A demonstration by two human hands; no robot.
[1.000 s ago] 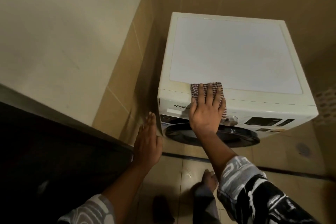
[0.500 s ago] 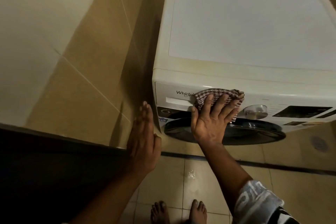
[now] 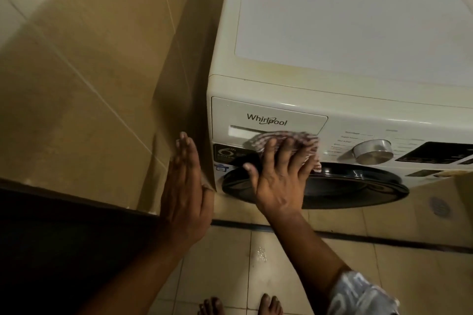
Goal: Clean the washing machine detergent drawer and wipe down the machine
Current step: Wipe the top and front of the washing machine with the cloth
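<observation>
a: where's the right hand [image 3: 279, 174]?
b: flat on the checked cloth [image 3: 289, 139], fingers spread and straight, pressing it against the front of the washing machine [image 3: 358, 20]. no finger curls round the cloth.
a: and the detergent drawer [image 3: 268, 120]?
b: pushed in, just above those fingertips. the cloth overlaps its lower right edge. the silver dial [image 3: 372, 152] sits right of that hand, the dark round door [image 3: 345, 186] behind the palm.
a: left hand [image 3: 184, 186]?
b: flat too, fingers straight and together, left of the cloth hand by the machine's front corner. can't tell if it touches the side.
</observation>
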